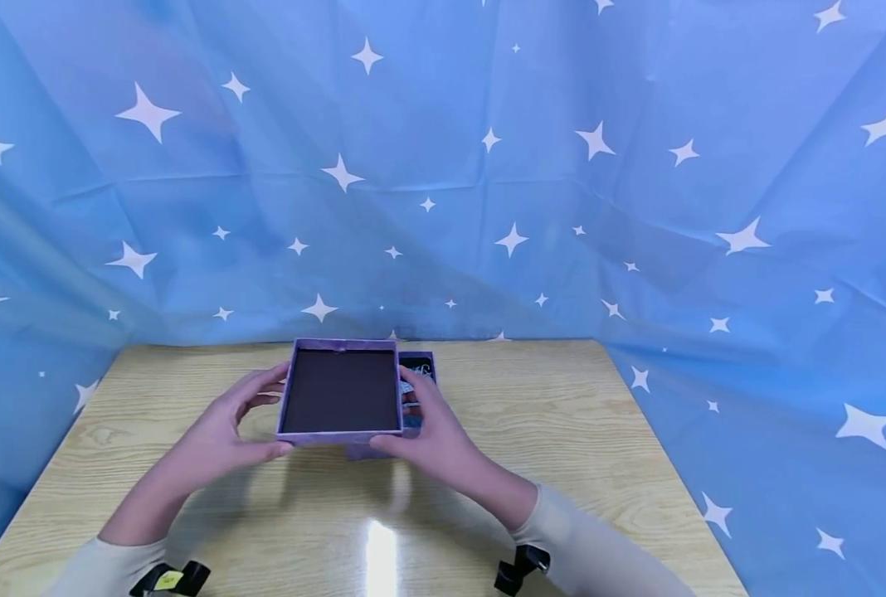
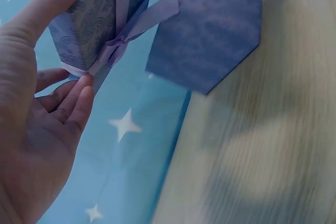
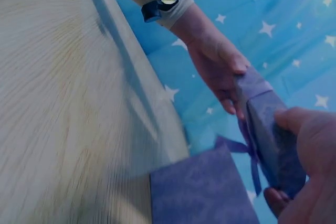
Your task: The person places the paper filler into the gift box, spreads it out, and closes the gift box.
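Both hands hold up a purple patterned box lid, its dark inside turned toward the head camera. My left hand grips its left side, thumb at the near corner and fingers along the far part. At the right side my right hand grips it the same way. A pale purple ribbon tied in a bow runs across the lid's outer face in the left wrist view. Behind the lid, the open purple box stands on the table, partly hidden. Something dark with pale blue and white markings shows inside it.
The light wood-grain table reaches back to a blue curtain with white stars. A bright light reflection lies on the tabletop near the front. Black straps with small devices sit on both wrists over pale sleeves.
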Demonstrator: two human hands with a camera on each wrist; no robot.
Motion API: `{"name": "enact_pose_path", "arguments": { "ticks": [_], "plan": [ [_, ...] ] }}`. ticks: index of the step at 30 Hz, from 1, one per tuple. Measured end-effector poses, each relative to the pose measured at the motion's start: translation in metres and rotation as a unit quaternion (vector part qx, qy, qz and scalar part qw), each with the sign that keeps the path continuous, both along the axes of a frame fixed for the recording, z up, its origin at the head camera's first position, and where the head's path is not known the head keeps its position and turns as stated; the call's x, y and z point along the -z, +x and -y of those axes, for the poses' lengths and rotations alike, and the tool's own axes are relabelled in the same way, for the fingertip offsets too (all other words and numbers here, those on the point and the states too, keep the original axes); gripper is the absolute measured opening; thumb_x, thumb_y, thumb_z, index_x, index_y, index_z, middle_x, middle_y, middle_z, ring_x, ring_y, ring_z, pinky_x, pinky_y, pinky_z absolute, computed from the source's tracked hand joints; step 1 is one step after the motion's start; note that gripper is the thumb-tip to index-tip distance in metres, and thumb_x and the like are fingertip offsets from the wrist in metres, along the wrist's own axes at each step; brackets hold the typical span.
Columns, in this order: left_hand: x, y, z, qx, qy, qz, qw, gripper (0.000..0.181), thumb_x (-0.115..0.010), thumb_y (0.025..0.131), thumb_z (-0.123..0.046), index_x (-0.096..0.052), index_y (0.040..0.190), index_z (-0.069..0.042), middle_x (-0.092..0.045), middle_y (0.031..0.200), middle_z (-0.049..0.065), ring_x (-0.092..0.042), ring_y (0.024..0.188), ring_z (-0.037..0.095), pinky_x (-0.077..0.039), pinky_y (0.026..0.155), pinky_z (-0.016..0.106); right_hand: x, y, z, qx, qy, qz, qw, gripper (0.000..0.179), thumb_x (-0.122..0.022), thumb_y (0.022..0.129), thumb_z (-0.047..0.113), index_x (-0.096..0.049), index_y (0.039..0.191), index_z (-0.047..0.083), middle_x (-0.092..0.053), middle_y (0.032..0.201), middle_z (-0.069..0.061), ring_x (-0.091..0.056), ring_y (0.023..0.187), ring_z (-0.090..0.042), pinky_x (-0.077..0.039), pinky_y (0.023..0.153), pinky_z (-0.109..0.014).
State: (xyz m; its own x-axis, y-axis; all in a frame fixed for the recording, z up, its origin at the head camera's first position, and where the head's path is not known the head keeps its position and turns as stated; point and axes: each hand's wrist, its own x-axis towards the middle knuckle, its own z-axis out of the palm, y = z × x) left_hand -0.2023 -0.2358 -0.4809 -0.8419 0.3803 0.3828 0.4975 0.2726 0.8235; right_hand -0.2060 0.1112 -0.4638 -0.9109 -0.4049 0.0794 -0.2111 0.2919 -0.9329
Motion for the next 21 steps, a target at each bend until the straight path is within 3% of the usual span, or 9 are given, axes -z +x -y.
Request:
{"name": "enact_pose_path", "arguments": {
  "ticks": [5,10,16,21],
  "plan": [
    [0.005,-0.004,-0.022,0.02,-0.015,-0.015,0.9996,0.11,-0.102,0.079,-0.006,-0.041,0.171,-0.005,-0.058,0.154,0.011,-0.057,0.138,0.013,-0.045,0.115,0.02,-0.001,0.001,-0.026,0.012,0.002,-0.025,0.9996,0.101,-0.095,0.092,0.021,-0.036,0.174,0.016,-0.053,0.149,-0.009,-0.061,0.122,-0.029,-0.058,0.101,-0.045],
    [0.008,-0.005,-0.04,0.024,-0.04,-0.015,0.9988,0.114,-0.104,0.078,-0.014,-0.039,0.172,-0.006,-0.058,0.155,0.005,-0.057,0.14,0.02,-0.046,0.117,0.025,0.001,0.002,-0.048,0.012,-0.005,-0.034,0.9993,0.101,-0.096,0.089,0.017,-0.039,0.172,0.013,-0.054,0.152,-0.007,-0.062,0.127,-0.029,-0.051,0.113,-0.053],
    [0.01,-0.006,-0.056,0.011,-0.062,-0.014,0.9979,0.116,-0.105,0.076,-0.016,-0.04,0.172,-0.01,-0.059,0.153,0.001,-0.059,0.14,0.024,-0.047,0.119,0.034,0.004,0.001,-0.066,-0.001,0.001,-0.058,0.9983,0.105,-0.099,0.086,0.014,-0.039,0.172,0.011,-0.052,0.153,-0.009,-0.062,0.128,-0.03,-0.05,0.117,-0.051],
    [0.01,-0.006,-0.063,0.008,-0.056,-0.022,0.9982,0.115,-0.105,0.076,-0.014,-0.042,0.171,-0.011,-0.061,0.151,0.0,-0.059,0.14,0.025,-0.045,0.119,0.031,0.006,-0.001,-0.079,-0.027,0.019,-0.116,0.9927,0.114,-0.101,0.078,0.003,-0.036,0.172,0.005,-0.047,0.156,-0.014,-0.061,0.132,-0.032,-0.05,0.118,-0.048]
  ]
}}
